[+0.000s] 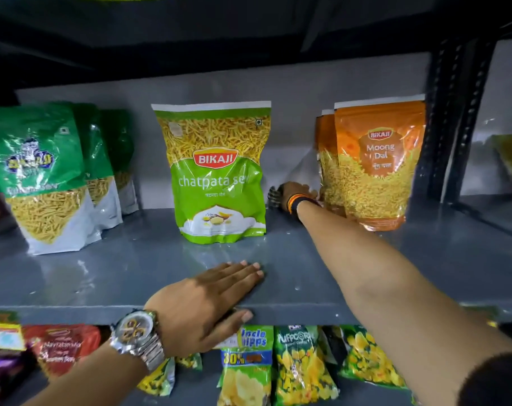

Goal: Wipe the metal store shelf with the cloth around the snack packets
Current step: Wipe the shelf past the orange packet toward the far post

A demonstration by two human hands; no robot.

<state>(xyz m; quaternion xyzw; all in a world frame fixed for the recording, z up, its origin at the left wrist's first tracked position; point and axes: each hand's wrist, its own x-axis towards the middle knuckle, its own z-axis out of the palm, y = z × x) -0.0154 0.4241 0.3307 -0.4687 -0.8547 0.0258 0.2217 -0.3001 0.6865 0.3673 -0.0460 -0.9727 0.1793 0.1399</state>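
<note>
The grey metal shelf [131, 273] runs across the view at chest height. My right hand [295, 194] reaches to the back of it, in the gap between the light green Chatpata Sev packet [219, 177] and the orange Moong Dal packets [378, 165]. It is closed on a dark cloth [274, 197] that touches the shelf by the back wall; most of the cloth is hidden by the hand. My left hand [211, 300] lies flat on the front of the shelf, fingers on top and thumb against the front lip, holding nothing.
Dark green sev packets [41, 177] stand in a row at the left. Below the shelf hang chips and puffcorn packets [301, 364]. A black slotted upright [445, 127] bounds the shelf at the right. Another shelf board sits close overhead.
</note>
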